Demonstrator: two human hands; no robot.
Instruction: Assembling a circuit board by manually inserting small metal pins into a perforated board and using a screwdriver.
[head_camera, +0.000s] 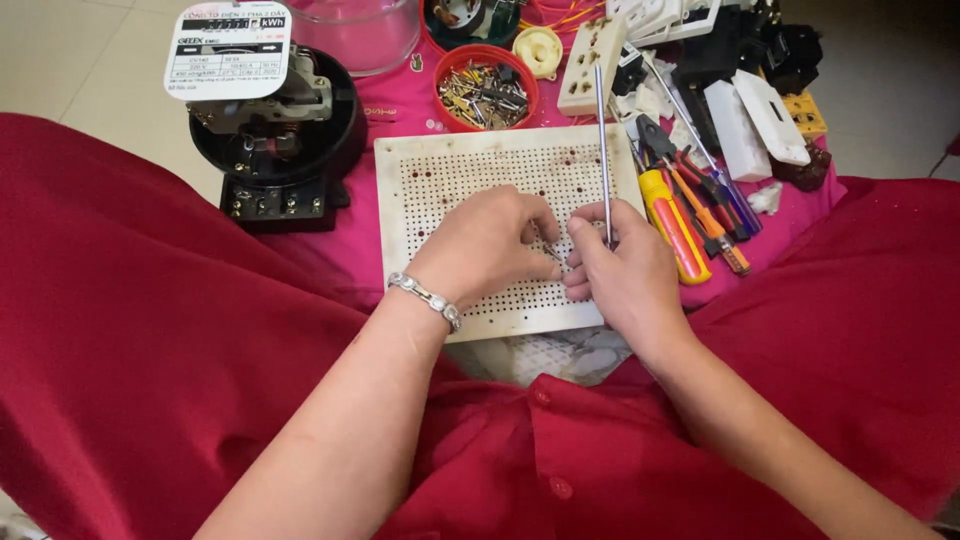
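My right hand (625, 270) grips a thin metal rod (603, 150) upright over the white perforated board (450, 180) on my lap; my left hand (490, 245) pinches a small part against the board, screwdrivers (690, 215) just beside.

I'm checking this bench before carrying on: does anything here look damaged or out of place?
Yes. The white perforated board under both hands carries dark reddish-brown spots around several holes, like rust or scorch marks. The black electricity meter beside it sits with its cover off and its mechanism exposed.
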